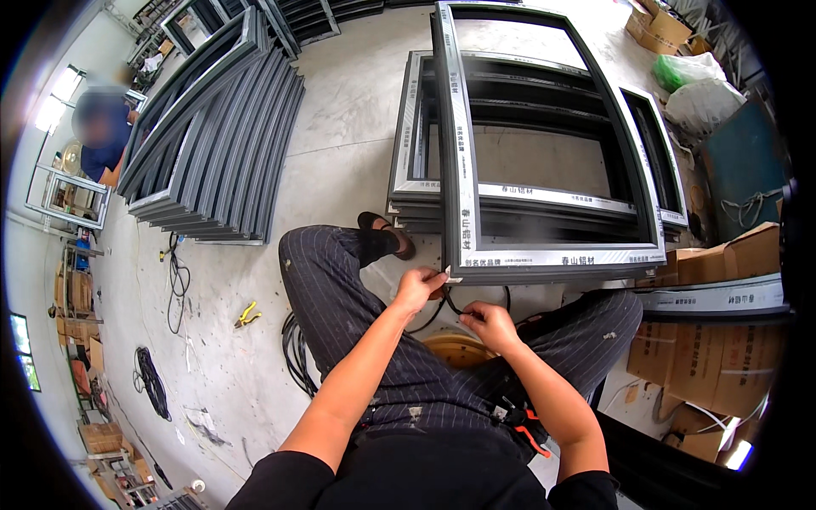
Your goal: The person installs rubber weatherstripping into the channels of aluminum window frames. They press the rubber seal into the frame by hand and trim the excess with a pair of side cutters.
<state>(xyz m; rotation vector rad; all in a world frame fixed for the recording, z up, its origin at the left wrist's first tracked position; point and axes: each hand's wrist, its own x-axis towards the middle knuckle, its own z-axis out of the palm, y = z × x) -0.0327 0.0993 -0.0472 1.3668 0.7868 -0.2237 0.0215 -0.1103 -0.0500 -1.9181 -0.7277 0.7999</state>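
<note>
A grey window frame point(463, 170) with printed white film lies on top of a stack of similar frames in front of my knees. At its near left corner, my left hand point(416, 291) is closed, thumb against the frame's edge and fingers curled below it. A thin black rubber strip point(454, 303) runs from there to my right hand point(491, 326), which pinches it just below the frame's near side. More of the strip hangs in loops between my legs. What the left fingertips grip is partly hidden, but the strip runs into them.
Yellow-handled pliers point(247, 315) and coiled black strips point(151, 384) lie on the floor to the left. Behind them stands a large stack of dark frames point(225, 161); a person point(104, 127) is beyond it. Cardboard boxes point(714, 365) are at the right. Red-handled cutters point(529, 433) rest at my lap.
</note>
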